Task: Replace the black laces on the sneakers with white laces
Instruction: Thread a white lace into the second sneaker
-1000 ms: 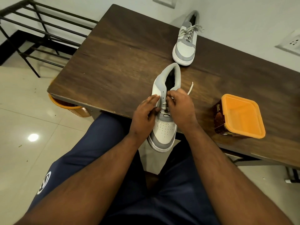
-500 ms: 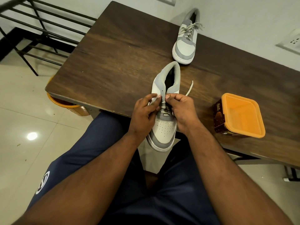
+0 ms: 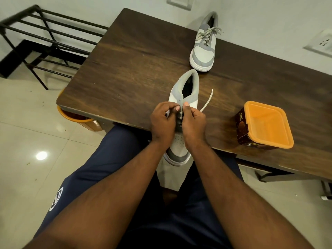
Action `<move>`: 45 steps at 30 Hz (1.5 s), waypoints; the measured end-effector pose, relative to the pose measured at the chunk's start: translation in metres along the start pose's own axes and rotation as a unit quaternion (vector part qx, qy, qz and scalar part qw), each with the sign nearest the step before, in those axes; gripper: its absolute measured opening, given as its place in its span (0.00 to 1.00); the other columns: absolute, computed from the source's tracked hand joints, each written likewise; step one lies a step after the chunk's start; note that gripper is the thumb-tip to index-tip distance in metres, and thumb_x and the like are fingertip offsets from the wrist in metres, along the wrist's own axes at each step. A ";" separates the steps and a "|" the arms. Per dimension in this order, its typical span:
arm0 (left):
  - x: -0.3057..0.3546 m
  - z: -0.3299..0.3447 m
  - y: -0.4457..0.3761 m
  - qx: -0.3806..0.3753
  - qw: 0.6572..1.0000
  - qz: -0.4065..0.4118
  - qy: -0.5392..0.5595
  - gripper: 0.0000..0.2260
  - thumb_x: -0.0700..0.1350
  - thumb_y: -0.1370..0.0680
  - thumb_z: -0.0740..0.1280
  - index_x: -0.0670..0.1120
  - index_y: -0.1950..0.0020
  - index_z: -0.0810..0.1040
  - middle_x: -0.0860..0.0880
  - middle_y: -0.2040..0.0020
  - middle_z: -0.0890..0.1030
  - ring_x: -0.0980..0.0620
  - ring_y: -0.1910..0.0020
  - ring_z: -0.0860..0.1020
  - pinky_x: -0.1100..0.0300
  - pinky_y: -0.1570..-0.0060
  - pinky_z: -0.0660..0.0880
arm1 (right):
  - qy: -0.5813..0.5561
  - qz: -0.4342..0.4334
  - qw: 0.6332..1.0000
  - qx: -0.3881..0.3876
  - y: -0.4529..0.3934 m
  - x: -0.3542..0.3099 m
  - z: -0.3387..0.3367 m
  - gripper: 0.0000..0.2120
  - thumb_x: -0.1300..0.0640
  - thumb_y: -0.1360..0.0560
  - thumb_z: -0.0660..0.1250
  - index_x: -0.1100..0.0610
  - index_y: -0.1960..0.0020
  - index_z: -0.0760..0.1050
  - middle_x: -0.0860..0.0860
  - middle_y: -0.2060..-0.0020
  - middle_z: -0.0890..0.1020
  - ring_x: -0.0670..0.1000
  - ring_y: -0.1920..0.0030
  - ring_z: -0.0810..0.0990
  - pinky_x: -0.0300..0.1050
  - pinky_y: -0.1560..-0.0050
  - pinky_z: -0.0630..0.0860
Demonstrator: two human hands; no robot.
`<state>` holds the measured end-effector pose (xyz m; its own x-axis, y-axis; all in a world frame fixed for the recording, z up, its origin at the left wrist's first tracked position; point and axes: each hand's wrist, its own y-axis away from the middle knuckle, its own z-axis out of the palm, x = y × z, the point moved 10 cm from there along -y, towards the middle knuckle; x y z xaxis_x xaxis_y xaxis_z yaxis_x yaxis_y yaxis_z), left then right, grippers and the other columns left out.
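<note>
Hands: left hand (image 3: 162, 121), right hand (image 3: 193, 121) both pinch white lace (image 3: 206, 100) | sneaker (image 3: 181, 112) on table (image 3: 125, 69)

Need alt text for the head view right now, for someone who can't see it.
Both hands, left hand and right hand, pinch a white lace at the eyelets of a grey-and-white sneaker overhanging the wooden table edge. A second, laced sneaker sits farther back; an orange-lidded tub stands to the right.

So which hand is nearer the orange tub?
Right. The right hand sits on the near sneaker's laces, on the side toward the orange tub; the left hand is on the sneaker's other side.
</note>
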<state>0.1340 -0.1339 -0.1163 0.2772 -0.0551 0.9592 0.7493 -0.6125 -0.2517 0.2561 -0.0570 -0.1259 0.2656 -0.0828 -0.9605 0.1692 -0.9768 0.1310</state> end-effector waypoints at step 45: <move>-0.012 0.008 -0.015 -0.158 0.969 -0.102 -0.158 0.03 0.44 0.23 0.70 0.45 0.53 0.83 0.48 0.57 0.84 0.54 0.61 0.81 0.52 0.55 0.80 | 0.285 -0.191 0.926 -0.160 -0.031 -0.045 -0.020 0.05 0.61 0.29 0.74 0.54 0.57 0.78 0.45 0.63 0.80 0.43 0.63 0.78 0.45 0.57 0.77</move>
<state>0.1248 -0.1177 -0.1250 0.3497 0.3059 0.8855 0.6001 -0.7990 0.0391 0.2579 -0.0190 -0.0821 0.5701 0.4626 -0.6790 0.6025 -0.7972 -0.0372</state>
